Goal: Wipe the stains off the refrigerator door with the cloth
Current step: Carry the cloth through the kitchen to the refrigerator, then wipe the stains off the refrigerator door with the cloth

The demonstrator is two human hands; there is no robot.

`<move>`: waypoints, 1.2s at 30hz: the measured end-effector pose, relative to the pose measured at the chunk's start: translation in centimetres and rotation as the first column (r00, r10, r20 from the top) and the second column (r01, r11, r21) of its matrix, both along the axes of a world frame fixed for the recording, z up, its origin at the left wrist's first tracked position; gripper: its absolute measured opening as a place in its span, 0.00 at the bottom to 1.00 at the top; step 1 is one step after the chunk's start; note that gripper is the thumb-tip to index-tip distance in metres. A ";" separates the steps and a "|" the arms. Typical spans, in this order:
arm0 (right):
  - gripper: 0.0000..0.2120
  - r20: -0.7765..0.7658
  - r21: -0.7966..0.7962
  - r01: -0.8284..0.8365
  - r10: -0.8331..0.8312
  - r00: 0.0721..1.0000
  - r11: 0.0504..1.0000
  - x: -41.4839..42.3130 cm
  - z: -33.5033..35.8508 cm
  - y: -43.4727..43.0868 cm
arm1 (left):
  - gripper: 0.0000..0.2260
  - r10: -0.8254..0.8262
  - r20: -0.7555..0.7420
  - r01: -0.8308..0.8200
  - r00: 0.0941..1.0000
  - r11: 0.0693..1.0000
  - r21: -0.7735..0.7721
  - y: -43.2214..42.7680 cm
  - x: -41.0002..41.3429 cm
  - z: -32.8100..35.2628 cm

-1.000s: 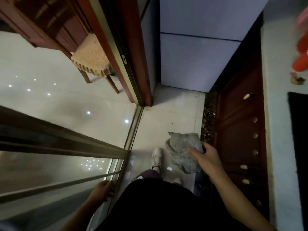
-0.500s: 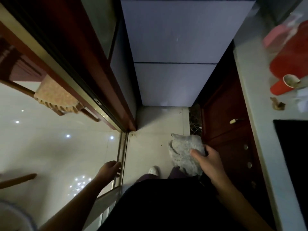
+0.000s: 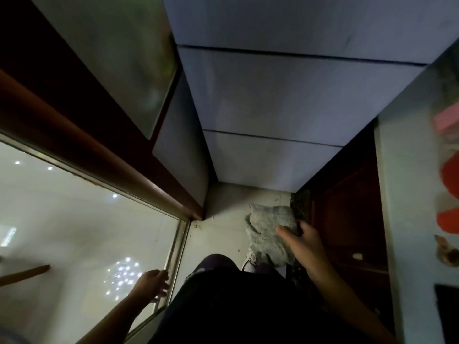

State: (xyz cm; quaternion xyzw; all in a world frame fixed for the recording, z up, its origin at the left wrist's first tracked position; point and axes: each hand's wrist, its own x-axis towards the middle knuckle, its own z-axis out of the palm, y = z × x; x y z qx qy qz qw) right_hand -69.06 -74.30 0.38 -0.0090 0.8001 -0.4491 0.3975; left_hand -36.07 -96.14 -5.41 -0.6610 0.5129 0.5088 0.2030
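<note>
The pale grey-blue refrigerator door [image 3: 285, 95] fills the upper middle, split by two dark horizontal seams. A crumpled grey cloth [image 3: 269, 232] hangs low in front of the fridge's foot, apart from the door. My right hand [image 3: 304, 242] is shut on the cloth, thumb across its front. My left hand [image 3: 154, 285] is at the lower left, fingers loosely spread, resting by the metal frame of a glass sliding door. No stains are clear on the door in this dim light.
A glass sliding door with a metal frame [image 3: 177, 247] and a dark red wooden jamb [image 3: 99, 155] bound the left. Dark red cabinets [image 3: 347, 219] and a pale countertop [image 3: 409, 194] with red items [image 3: 449, 182] line the right. The tiled floor strip between them is narrow.
The view has moved closer to the refrigerator and tilted up, so the door fills more of the frame. My right hand still holds the cloth; my left hand stays at the sliding door frame.
</note>
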 end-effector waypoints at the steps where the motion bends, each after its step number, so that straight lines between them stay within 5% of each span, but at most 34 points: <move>1: 0.10 -0.007 -0.003 -0.038 0.038 0.999 0.999 -1.3 0.1 -0.9 | 0.11 0.015 0.000 -0.015 1.000 1.000 -0.003 -0.3 -0.4 0.0; 10: 0.07 -0.073 -0.076 -0.079 0.074 0.995 0.994 -8.0 2.2 -7.2 | 0.13 -0.009 -0.062 0.005 0.998 0.997 -0.071 -5.0 -7.2 2.1; 18: 0.05 -0.197 -0.224 -0.043 -0.002 0.980 0.974 -12.6 10.3 -9.5 | 0.10 -0.322 -0.421 0.191 0.848 0.927 -0.322 -11.4 -21.7 10.7; 20: 0.07 -0.243 -0.314 -0.040 -0.040 0.969 0.949 -14.2 14.3 -10.1 | 0.11 -0.475 -0.452 0.259 0.755 0.849 -0.460 -12.9 -25.1 15.1; 22: 0.08 -0.326 -0.385 -0.059 -0.075 0.943 0.921 -15.9 19.0 -10.9 | 0.23 -0.617 -0.423 0.287 0.664 0.733 -0.617 -14.0 -28.3 19.9; 24: 0.07 -0.433 -0.432 -0.104 -0.105 0.895 0.896 -17.5 23.9 -11.9 | 0.20 -0.701 -0.395 0.250 0.594 0.627 -0.738 -15.0 -30.8 24.7; 27: 0.06 -0.575 -0.479 -0.175 -0.157 0.803 0.860 -19.4 31.4 -13.2 | 0.07 -0.755 -0.394 0.117 0.524 0.522 -0.845 -16.6 -33.8 31.8; 30: 0.06 -0.678 -0.509 -0.246 -0.208 0.705 0.825 -20.4 38.5 -14.5 | 0.17 -0.814 -0.368 -0.065 0.450 0.381 -0.922 -18.3 -36.1 39.3; 33: 0.07 -0.774 -0.514 -0.327 -0.264 0.575 0.793 -21.0 45.0 -15.8 | 0.10 -0.847 -0.325 -0.202 0.421 0.262 -0.944 -19.7 -37.6 46.4; 36: 0.07 -0.871 -0.461 -0.408 -0.314 0.378 0.788 -21.5 51.5 -17.1 | 0.18 -0.862 -0.254 -0.344 0.438 0.101 -0.934 -20.3 -38.1 52.6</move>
